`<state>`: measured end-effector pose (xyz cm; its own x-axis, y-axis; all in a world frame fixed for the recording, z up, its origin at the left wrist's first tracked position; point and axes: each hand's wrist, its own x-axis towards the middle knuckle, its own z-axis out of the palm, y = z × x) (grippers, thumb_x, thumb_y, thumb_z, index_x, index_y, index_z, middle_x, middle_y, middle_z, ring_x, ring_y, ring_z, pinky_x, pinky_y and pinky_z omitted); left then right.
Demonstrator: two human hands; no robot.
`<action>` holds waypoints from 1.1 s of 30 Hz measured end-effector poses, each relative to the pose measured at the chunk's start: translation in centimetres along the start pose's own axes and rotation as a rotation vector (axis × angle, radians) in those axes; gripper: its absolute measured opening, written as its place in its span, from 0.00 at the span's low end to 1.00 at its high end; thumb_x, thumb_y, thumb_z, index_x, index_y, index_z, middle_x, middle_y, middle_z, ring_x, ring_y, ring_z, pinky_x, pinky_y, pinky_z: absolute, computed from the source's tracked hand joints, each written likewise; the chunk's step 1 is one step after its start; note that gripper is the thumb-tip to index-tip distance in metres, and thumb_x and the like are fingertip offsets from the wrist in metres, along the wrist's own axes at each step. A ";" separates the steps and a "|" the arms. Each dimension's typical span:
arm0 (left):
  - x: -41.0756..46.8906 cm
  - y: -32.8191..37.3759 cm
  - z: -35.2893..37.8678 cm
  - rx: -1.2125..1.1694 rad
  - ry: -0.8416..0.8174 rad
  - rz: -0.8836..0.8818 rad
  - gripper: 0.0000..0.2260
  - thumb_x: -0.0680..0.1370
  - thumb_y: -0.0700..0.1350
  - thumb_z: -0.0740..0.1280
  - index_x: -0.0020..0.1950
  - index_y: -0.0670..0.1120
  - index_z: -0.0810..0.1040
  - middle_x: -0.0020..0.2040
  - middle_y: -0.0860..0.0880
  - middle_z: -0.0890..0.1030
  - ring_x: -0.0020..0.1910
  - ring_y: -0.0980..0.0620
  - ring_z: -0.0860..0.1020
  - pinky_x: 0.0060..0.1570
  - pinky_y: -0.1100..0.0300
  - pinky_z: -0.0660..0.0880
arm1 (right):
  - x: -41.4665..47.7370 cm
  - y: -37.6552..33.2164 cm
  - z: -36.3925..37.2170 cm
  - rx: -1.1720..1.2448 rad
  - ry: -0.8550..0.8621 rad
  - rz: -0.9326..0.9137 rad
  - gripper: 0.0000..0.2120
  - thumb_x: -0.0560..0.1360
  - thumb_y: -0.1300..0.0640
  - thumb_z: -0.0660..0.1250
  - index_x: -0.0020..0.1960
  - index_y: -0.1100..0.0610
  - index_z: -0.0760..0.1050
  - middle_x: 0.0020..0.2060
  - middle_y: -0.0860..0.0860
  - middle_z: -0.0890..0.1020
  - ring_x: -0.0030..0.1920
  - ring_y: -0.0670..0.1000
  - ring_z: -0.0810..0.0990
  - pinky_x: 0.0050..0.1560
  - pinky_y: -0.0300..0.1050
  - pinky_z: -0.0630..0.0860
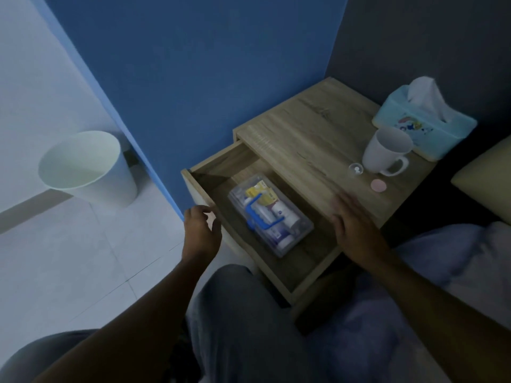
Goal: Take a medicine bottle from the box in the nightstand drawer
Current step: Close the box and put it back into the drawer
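Observation:
The wooden nightstand's drawer [301, 275] stands pulled out. Inside it lies a clear plastic box [300, 230] with a blue handle, its lid shut. Through the lid I see white medicine bottles [283, 211] and yellow packets. My left hand [201, 230] is at the drawer's left front edge with fingers loosely curled, holding nothing. My right hand [354, 225] hovers flat, fingers spread, over the front edge of the nightstand top [309, 139], just right of the box.
On the nightstand top stand a white mug [384, 153], a blue tissue box [425, 123], a small clear cap [356, 170] and a pink disc [378, 186]. A white waste bin [88, 167] sits on the floor at the left. My knees and bedding fill the foreground.

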<state>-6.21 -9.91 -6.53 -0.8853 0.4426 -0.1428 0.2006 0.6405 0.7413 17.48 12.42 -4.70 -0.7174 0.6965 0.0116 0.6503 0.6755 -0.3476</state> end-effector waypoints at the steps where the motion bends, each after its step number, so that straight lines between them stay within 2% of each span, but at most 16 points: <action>1: 0.0 -0.3 0.1 -0.027 -0.017 -0.058 0.18 0.78 0.46 0.68 0.66 0.45 0.70 0.65 0.44 0.72 0.58 0.47 0.76 0.57 0.51 0.78 | -0.1 0.8 0.2 -0.034 -0.022 -0.004 0.24 0.82 0.53 0.55 0.74 0.63 0.66 0.75 0.60 0.67 0.77 0.59 0.62 0.74 0.61 0.64; 3: 0.1 -1.0 0.2 -0.093 -0.092 -0.146 0.27 0.78 0.52 0.68 0.73 0.45 0.65 0.71 0.44 0.71 0.66 0.43 0.73 0.64 0.45 0.75 | -0.5 2.1 0.7 -0.097 -0.046 -0.030 0.27 0.82 0.48 0.49 0.76 0.62 0.62 0.76 0.59 0.64 0.77 0.59 0.60 0.75 0.60 0.61; 5: 0.1 -1.4 0.6 -0.146 -0.213 -0.186 0.32 0.78 0.57 0.66 0.78 0.48 0.59 0.76 0.45 0.68 0.72 0.42 0.69 0.68 0.44 0.70 | -0.9 2.4 1.0 -0.116 -0.032 -0.042 0.30 0.81 0.46 0.44 0.77 0.61 0.61 0.77 0.58 0.62 0.78 0.59 0.59 0.76 0.59 0.59; 9: -0.1 -1.7 2.1 -0.207 -0.402 -0.196 0.35 0.78 0.60 0.63 0.80 0.53 0.52 0.77 0.48 0.67 0.72 0.43 0.69 0.67 0.46 0.70 | -1.9 1.9 1.5 -0.091 0.012 -0.013 0.28 0.82 0.50 0.45 0.78 0.61 0.59 0.78 0.58 0.60 0.78 0.59 0.57 0.77 0.59 0.55; 14: 0.2 -2.1 3.7 -0.260 -0.420 -0.227 0.34 0.79 0.60 0.61 0.80 0.54 0.49 0.77 0.49 0.66 0.73 0.43 0.69 0.68 0.46 0.69 | -2.2 2.3 2.3 -0.077 0.074 -0.037 0.27 0.82 0.51 0.48 0.77 0.61 0.61 0.77 0.58 0.63 0.78 0.58 0.59 0.76 0.60 0.58; 19: 1.2 -0.4 5.5 -0.305 -0.431 -0.210 0.34 0.80 0.58 0.60 0.81 0.51 0.49 0.77 0.48 0.67 0.72 0.44 0.70 0.66 0.49 0.70 | -2.0 2.7 2.9 -0.044 0.157 -0.053 0.25 0.81 0.53 0.53 0.75 0.63 0.66 0.75 0.58 0.67 0.76 0.59 0.63 0.73 0.61 0.62; 22: 1.9 1.0 7.0 -0.333 -0.440 -0.190 0.33 0.81 0.56 0.59 0.81 0.49 0.47 0.76 0.46 0.67 0.70 0.45 0.71 0.63 0.52 0.70 | -1.9 2.8 3.0 -0.041 0.165 -0.050 0.26 0.80 0.53 0.52 0.75 0.62 0.66 0.75 0.58 0.67 0.77 0.58 0.62 0.75 0.58 0.60; 26: 2.9 2.7 8.9 -0.368 -0.472 -0.159 0.32 0.82 0.54 0.57 0.81 0.48 0.45 0.76 0.45 0.67 0.62 0.52 0.71 0.58 0.55 0.69 | -1.9 2.8 3.0 -0.033 0.152 -0.044 0.27 0.81 0.51 0.49 0.76 0.61 0.64 0.77 0.56 0.64 0.78 0.56 0.59 0.77 0.56 0.55; 30: 3.6 4.4 10.6 -0.413 -0.490 -0.141 0.32 0.83 0.52 0.56 0.81 0.48 0.41 0.76 0.45 0.66 0.62 0.51 0.71 0.58 0.56 0.69 | -1.9 2.8 3.3 -0.022 0.167 -0.041 0.26 0.81 0.52 0.50 0.76 0.61 0.64 0.77 0.56 0.64 0.78 0.56 0.59 0.77 0.57 0.56; 33: 3.9 5.5 11.8 -0.437 -0.493 -0.138 0.33 0.83 0.51 0.56 0.80 0.49 0.37 0.77 0.44 0.64 0.69 0.45 0.70 0.61 0.55 0.69 | -1.9 2.8 3.6 -0.037 0.213 -0.047 0.25 0.80 0.54 0.53 0.75 0.62 0.66 0.76 0.56 0.66 0.78 0.55 0.60 0.76 0.58 0.59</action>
<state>-3.64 2.76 -10.72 -0.5743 0.6763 -0.4613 -0.1807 0.4449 0.8772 19.77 12.14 -9.04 -0.6808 0.6967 0.2260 0.6287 0.7142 -0.3076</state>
